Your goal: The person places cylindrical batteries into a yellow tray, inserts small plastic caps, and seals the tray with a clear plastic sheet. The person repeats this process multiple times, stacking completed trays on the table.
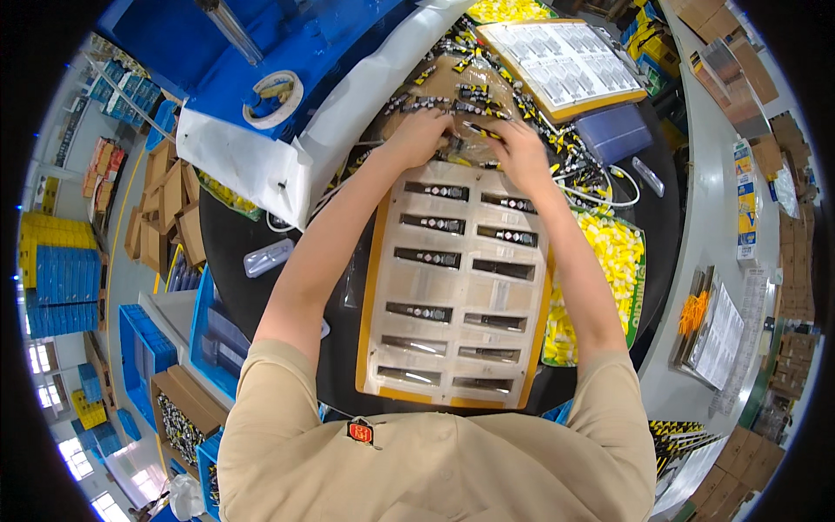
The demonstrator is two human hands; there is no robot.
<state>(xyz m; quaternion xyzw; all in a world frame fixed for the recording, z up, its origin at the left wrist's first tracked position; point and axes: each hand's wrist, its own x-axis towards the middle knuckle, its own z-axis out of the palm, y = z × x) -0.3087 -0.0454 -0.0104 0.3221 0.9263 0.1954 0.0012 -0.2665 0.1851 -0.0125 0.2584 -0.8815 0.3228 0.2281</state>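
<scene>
My right hand (525,153) pinches a small black-and-yellow tube (481,130) between thumb and fingers, above a pile of similar tubes (473,92) lying on brown wrapped material (438,78). My left hand (421,137) reaches into the same pile with fingers bent. Its fingertips touch the tubes, but whether it grips one is hidden. Below both hands lies a pale slotted tray (417,284) with an orange-yellow edge. Black tubes (427,258) with printed writing rest in several upper slots; lower slots show dark, shiny surfaces.
Yellow-and-white caps (603,261) fill a bag beside my right forearm. A printed sheet on a board (564,62) lies at the upper right, near a clear blue plastic case (614,134). A tape roll (297,104) rests on the blue surface (326,39). A clear blister shell (269,258) lies left.
</scene>
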